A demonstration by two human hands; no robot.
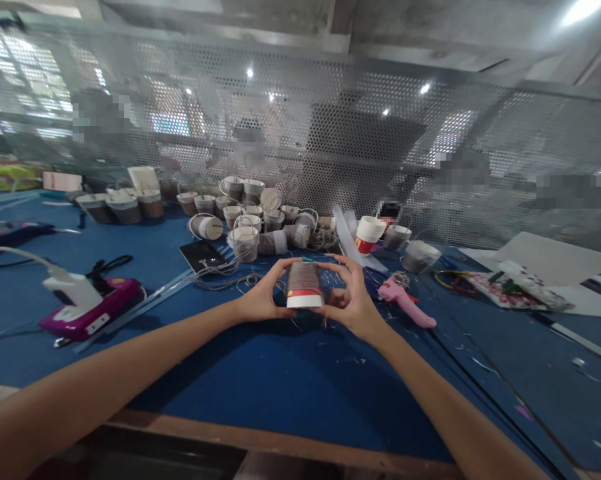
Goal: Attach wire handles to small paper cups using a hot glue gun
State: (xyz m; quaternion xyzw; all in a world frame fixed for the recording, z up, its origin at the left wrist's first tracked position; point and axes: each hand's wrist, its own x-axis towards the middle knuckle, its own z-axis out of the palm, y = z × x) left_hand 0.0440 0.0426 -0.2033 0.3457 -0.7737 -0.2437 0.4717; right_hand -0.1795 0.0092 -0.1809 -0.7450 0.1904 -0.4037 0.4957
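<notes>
Both my hands hold a paper cup [304, 285] upside down above the blue table [260, 373]. The cup is wrapped in grey-brown twine, with a red band and white rim showing at its lower end. My left hand [262, 295] grips its left side with thumb and fingers. My right hand [349, 297] curls round its right side, fingers over the top. Loose twine [220, 272] trails on the table behind the cup.
A pile of twine-wrapped cups [250, 220] lies at the back by a perforated metal screen. A plain red-and-white cup [368, 235], a pink glue gun [406, 301], a magenta glue gun [88, 308] at left, a black phone [202, 255] and paper sheets [550, 263] surround my hands.
</notes>
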